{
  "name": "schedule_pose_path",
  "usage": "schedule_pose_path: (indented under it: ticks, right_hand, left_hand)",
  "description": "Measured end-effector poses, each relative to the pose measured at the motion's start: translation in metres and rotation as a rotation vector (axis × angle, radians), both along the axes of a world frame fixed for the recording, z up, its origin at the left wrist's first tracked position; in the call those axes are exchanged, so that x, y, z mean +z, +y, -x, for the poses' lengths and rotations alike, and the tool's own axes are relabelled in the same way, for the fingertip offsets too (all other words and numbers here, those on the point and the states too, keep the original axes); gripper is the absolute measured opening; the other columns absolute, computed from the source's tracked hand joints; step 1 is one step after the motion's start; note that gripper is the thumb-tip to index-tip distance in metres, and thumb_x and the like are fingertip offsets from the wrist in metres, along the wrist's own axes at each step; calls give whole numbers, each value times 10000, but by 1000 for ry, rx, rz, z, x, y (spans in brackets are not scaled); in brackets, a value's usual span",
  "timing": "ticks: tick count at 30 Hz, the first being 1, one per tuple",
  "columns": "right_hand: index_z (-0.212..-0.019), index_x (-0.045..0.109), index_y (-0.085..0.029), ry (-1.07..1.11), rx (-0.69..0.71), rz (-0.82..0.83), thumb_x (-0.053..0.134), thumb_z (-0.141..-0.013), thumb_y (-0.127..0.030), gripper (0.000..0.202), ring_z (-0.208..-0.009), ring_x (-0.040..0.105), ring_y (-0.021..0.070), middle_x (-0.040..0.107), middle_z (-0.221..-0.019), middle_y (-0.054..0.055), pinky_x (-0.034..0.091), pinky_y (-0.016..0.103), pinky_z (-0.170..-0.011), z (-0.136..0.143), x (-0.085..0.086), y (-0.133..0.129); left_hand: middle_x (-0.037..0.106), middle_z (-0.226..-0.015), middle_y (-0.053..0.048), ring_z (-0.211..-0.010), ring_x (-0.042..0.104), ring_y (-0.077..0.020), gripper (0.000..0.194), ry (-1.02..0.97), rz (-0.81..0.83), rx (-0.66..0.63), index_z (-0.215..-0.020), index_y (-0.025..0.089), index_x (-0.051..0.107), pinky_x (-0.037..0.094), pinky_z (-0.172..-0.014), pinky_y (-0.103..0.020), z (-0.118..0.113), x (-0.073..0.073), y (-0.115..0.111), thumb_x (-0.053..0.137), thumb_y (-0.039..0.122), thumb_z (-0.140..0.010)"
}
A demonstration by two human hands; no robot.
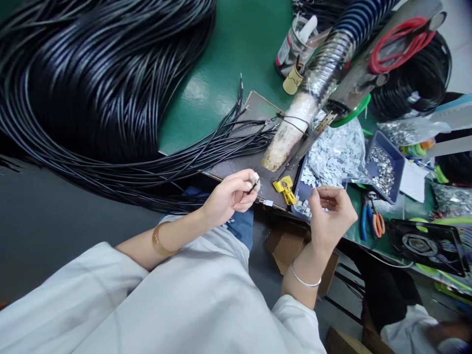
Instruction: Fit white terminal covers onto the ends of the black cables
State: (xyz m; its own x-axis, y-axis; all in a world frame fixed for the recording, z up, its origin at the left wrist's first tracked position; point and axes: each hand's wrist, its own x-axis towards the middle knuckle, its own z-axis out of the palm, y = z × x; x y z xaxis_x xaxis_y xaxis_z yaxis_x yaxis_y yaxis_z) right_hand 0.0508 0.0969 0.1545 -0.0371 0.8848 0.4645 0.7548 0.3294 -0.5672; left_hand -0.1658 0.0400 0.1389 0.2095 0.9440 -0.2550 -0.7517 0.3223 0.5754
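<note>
My left hand (231, 196) pinches a black cable (253, 188) close to its stripped end, where short coloured wires show. White wrapping covers one or more of its fingertips. Over the tray's near edge, my right hand (332, 214) is closed with thumb and fingers together; whatever it may hold is too small to make out. Between the hands, a yellow wire stripper (284, 190) lies on the dark board (236, 164). Small white pieces lie in the blue tray (299, 183) beside my right hand. A connector-like white piece (268, 202) with wires sits at the board's front edge.
A big bundle of black cables (96, 83) fills the left, its ends running across the board. A ribbed duct (308, 101) slants down at centre. On the right are a bin of metal parts (383, 169), pliers (376, 223) and a fan (424, 244). Another person's sleeve (409, 329) shows lower right.
</note>
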Motion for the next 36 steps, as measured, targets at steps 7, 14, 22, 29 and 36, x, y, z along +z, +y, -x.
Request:
schedule_pose_path:
  ticks: [7,14,22,29,36]
  right_hand:
    - [-794,675,-207,374,184,-48,687,-834,-176,51,-839,685,149,695,-873,17,580,295,-687,47,1,-36]
    - [-845,715,-217,466,381,238,676,-850,-185,51,-876,705,137,728,-937,28,607,261,-688,47,-15,-30]
    - [-901,724,-239,321,423,168,665,-844,-134,133,-895,701,153,732,-958,31,617,321,-768,40,-10,-34]
    - [-858,719,-237,472,450,286,684,-838,-184,66,-910,714,166,728,-994,37,621,345,-817,38,-12,-35]
    - [-878,679,-214,621,294,180,619,-892,-199,63,-902,720,163,709,-973,34,642,344,-781,43,-18,-30]
  left_hand:
    - [619,-594,10,-450,419,-33,103,410,-135,-41,-772,115,627,295,-437,-167,-7,-3,4,678,204,-780]
    - [607,-576,28,-543,543,-58,99,437,-186,-55,-757,113,645,432,-570,-167,-6,-3,7,719,179,-760]
    - [584,-528,31,-513,509,-59,115,495,-158,-158,-695,114,638,395,-530,-164,-5,0,10,735,166,-725]
    - [554,-485,14,-417,307,-20,317,317,-193,-425,-625,96,662,204,-412,-179,1,-2,11,699,337,-828]
    - [760,-808,-59,-731,635,-119,133,352,-106,-187,-799,126,795,498,-717,-229,0,-3,11,802,191,-683]
